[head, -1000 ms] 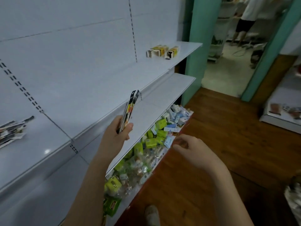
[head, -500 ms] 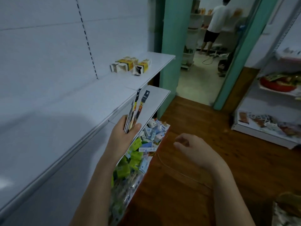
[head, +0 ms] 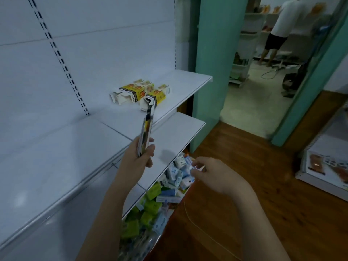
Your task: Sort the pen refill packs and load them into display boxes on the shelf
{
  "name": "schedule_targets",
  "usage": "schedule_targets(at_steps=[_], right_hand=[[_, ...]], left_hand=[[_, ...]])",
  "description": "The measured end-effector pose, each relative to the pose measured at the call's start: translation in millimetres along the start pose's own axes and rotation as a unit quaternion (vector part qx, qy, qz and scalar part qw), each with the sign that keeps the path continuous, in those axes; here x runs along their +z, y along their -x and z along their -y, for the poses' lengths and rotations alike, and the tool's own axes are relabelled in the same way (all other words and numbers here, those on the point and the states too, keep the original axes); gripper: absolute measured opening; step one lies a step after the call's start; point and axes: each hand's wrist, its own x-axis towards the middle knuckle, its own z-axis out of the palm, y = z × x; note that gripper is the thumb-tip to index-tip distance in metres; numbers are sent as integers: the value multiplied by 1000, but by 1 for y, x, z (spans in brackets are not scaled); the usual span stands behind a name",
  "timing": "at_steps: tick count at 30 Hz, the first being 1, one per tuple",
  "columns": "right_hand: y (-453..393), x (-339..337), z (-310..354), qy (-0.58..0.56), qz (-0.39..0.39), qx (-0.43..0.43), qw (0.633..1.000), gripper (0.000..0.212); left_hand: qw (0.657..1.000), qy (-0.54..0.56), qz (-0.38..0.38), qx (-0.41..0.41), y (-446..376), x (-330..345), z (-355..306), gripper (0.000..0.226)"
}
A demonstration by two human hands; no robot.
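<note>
My left hand point(head: 138, 159) grips a thin bundle of pen refill packs point(head: 146, 127), held edge-on and pointing up toward the yellow display boxes point(head: 140, 92). These boxes lie on their sides on the upper white shelf point(head: 188, 81), with their open ends facing me. The top of the bundle is at the open flap of the nearest box point(head: 155, 97). My right hand point(head: 212, 176) hovers lower right with fingers loosely curled, holding nothing that I can make out.
A second white shelf point(head: 180, 132) lies below. The bottom shelf holds a heap of green, blue and white small packets point(head: 165, 187). A teal doorway point(head: 211, 53) opens onto another room where a person point(head: 286, 25) stands. Another low shelf point(head: 323, 166) stands at right on the wooden floor.
I have moved closer to the yellow boxes. My left hand has carried the refill packs up and forward to the nearest box. My right hand stays low beside it.
</note>
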Motion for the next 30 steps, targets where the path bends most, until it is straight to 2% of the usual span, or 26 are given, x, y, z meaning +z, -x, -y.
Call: schedule_targets(at_steps=[3, 6, 9, 12, 15, 17, 21, 25, 27, 29, 30], right_hand=[[-52, -27, -15, -3, -2, -47, 999, 30], [-97, -40, -16, -40, 31, -83, 995, 27], [-144, -48, 3, -127, 46, -151, 979, 27], [-189, -54, 38, -233, 0, -236, 943, 45], [-234, -65, 71, -310, -31, -312, 898, 58], [-269, -70, 83, -316, -27, -341, 885, 55], [-330, -69, 92, -275, -32, -359, 891, 31], [-366, -62, 104, -236, 37, -391, 889, 29], [-383, -62, 109, -260, 87, -390, 879, 39], [-400, -64, 109, -314, 145, -373, 861, 48], [-409, -66, 107, -320, 162, -363, 860, 50]], left_hand=[[997, 3, -80, 9, -28, 17, -2, 5], [989, -1, -142, -30, -53, 22, 0, 17], [980, 15, -189, -55, -90, 19, -1, 29], [983, -51, -173, -18, -130, 21, 5, 30], [987, -65, -145, -10, -174, 22, 14, 10], [989, -79, -125, -10, -202, 21, 22, 24], [987, -110, -113, 14, -250, 17, 31, 15], [982, -105, -152, -35, -276, 12, 31, 35], [974, -113, -193, -36, -286, 8, 32, 30], [961, -87, -261, -37, -292, 6, 33, 23], [947, -70, -312, -41, -294, 4, 36, 30]])
